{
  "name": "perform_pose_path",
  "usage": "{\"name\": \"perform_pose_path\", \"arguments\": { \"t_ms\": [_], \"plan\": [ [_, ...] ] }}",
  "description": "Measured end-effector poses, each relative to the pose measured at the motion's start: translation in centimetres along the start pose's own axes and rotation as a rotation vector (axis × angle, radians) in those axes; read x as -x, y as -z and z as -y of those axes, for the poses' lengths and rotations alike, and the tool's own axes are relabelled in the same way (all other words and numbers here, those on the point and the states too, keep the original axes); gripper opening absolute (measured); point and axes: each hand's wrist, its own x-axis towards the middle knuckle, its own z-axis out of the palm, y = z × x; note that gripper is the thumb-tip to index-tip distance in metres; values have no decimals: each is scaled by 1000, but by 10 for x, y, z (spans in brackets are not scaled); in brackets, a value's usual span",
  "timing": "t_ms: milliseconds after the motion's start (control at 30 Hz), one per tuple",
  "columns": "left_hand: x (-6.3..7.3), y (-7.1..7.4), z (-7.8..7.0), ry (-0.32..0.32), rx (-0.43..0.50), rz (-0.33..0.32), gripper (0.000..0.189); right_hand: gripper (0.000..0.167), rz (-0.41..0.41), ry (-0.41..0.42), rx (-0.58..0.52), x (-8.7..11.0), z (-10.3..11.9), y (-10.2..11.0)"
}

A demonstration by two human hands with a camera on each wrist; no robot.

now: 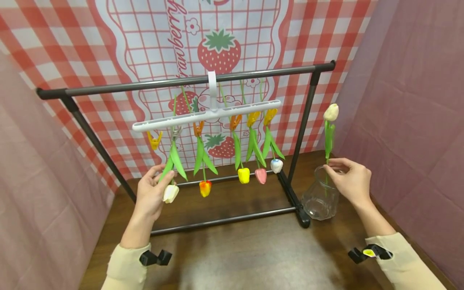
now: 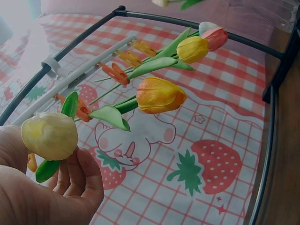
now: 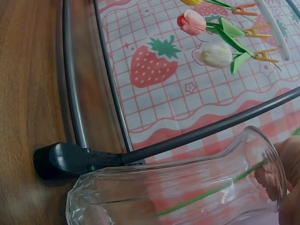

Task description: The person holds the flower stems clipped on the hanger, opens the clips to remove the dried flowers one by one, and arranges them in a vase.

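Fingers and thumb of the right hand pinch the green stem of an upright tulip, whose white bloom stands above the hand and whose lower stem runs down inside a clear glass vase. That hand is right beside the vase's rim; the vase stands on the table near one foot of the rack. Over on the other side, the left hand has its thumb and fingers closed around the leaves and stem of a drooping tulip, just above its white bloom, which points down. This flower hangs by its stem from a grey clip on a white hanger. Further along the hanger, orange and yellow clips hold four more flowers head down: an orange-and-yellow tulip, a yellow tulip, a pink tulip and a white tulip touched with blue. At the hanger's left end in the head view hangs another yellow clip. A dark metal rack carries the hanger on its top bar and stands on a brown wooden table. Behind it hangs a red-and-white checked cloth printed with strawberries, with pinkish curtains at both sides.
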Motion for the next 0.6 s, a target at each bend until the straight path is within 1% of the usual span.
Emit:
{"name": "perform_pose_path", "arguments": {
  "t_ms": [100,167,233,300,400,467,533,600],
  "plan": [
    [0,0,1,1,-6,-2,13,27,3,-28,-58,2,2,1],
    [1,0,1,2,-7,-2,12,32,-12,-55,-109,3,4,1],
    [1,-1,2,2,-9,-3,12,35,-45,-68,-158,2,7,3],
    [1,-1,2,0,-7,-4,12,34,-92,-62,-199,-1,10,4],
    [1,-1,2,-3,-7,-6,12,33,-181,-15,-228,-9,23,9],
    [1,-1,2,-9,-10,-8,12,32,-222,24,-229,-15,38,15],
    [0,-1,1,-15,-13,-9,12,31,-247,70,-213,-20,57,21],
    [-1,-1,1,-23,-15,-12,12,31,-254,112,-201,-25,74,25]
  ]
}}
